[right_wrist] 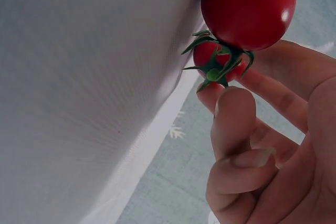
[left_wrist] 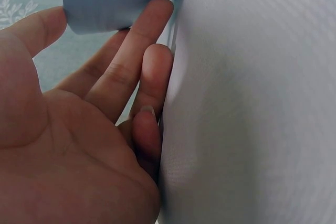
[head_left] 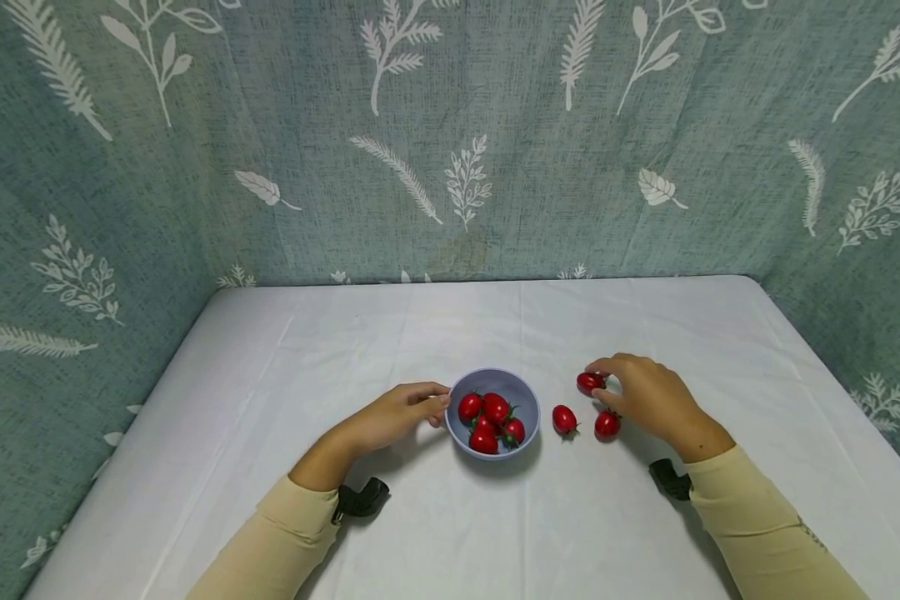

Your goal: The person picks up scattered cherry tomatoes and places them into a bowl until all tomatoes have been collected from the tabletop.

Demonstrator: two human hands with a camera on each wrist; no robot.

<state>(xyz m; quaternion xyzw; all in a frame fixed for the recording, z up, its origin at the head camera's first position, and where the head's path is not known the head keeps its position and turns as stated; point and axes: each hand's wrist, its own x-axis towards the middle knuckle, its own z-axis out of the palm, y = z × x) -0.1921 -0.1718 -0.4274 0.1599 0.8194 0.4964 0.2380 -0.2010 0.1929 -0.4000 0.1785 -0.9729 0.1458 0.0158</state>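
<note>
A small blue-lavender bowl [head_left: 534, 423] holds several red cherry tomatoes [head_left: 483, 439] with green stems. My left hand [head_left: 397, 417] touches the bowl's left outer side with thumb and fingertips, the fingers only loosely bent. In the left wrist view, the thumb meets the bowl [left_wrist: 113, 3] near its rim and another finger lies lower on the wall. To the right of the bowl, my right hand [head_left: 648, 400] pinches a cherry tomato [head_left: 588, 382] between thumb and fingers. In the right wrist view, this tomato [right_wrist: 203, 56] is partly hidden behind a nearer tomato [right_wrist: 249, 6].
Two loose tomatoes lie on the white-covered table [head_left: 435, 533]: one [head_left: 564, 419] beside the bowl, the other [head_left: 607, 426] just below the right hand's fingers. Green leaf-patterned cloth [head_left: 315, 200] stands behind the table and along its sides.
</note>
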